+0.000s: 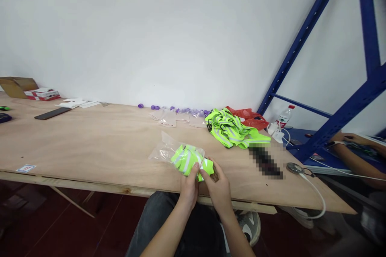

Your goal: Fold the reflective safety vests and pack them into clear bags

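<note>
A folded neon-yellow reflective strap bundle (187, 160) with silver-grey bands lies mostly inside a clear plastic bag (165, 149). Its near right end sticks out of the bag's mouth. My left hand (189, 184) grips the bag and bundle from the near side, thumb on top. My right hand (217, 182) closes on the protruding end at the right, its fingers partly hidden behind the bundle. Both hands are just above the table's front edge. Beyond them, to the right, lies a loose heap of the same reflective straps (229, 128) with black buckles.
Several clear bags (167, 117) and small purple rolls (155, 107) line the wall. A red plastic bag (249, 117), a bottle (285, 116) and a blue metal frame (301, 40) stand right. A cabled round device (294, 168) lies near the right edge. Another person's arm (350, 152) shows beyond.
</note>
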Available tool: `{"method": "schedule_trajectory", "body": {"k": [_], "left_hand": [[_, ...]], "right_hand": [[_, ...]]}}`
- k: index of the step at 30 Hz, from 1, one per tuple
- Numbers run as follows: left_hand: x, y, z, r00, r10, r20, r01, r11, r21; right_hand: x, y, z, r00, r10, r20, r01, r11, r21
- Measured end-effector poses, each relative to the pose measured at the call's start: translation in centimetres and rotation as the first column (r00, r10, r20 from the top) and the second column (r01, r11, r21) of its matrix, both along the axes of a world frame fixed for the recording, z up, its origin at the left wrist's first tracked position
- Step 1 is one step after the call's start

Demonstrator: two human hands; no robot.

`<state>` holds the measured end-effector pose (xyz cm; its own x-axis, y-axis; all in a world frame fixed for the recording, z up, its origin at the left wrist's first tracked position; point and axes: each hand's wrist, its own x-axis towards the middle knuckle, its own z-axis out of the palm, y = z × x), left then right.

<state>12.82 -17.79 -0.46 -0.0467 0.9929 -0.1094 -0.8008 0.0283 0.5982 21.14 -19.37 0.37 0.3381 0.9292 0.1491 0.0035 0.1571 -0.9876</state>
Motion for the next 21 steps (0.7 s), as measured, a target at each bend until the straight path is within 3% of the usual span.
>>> {"method": "schedule_trajectory", "body": {"k": [5,9,13,21], "left_hand": [[-0.2,0.6,-0.8,0.988,0.011,-0.157,0.011,0.991,0.134],[-0.7,0.8,-0.8,0.969,-0.097,-0.225,0.141,0.972,0.189],[-0.7,1.0,-0.8,0.962,-0.119,-0.245,0.171,0.964,0.204],[-1.0,0.6,0.0,0.973,-0.131,-0.188,0.161,0.974,0.160]], "right_hand": [[-0.3,-0.2,0.1,0.994,-0.099,-0.056,0.102,0.993,0.057],[-0.4,0.1,-0.1,0.970,-0.052,-0.238,0.080,0.991,0.111],[-0.8,0.5,-0.7,0.907,-0.018,-0.421,0.066,0.993,0.098],[-0.7,0.0,-0.7,0.888,0.177,-0.424,-0.140,0.983,0.118]]}}
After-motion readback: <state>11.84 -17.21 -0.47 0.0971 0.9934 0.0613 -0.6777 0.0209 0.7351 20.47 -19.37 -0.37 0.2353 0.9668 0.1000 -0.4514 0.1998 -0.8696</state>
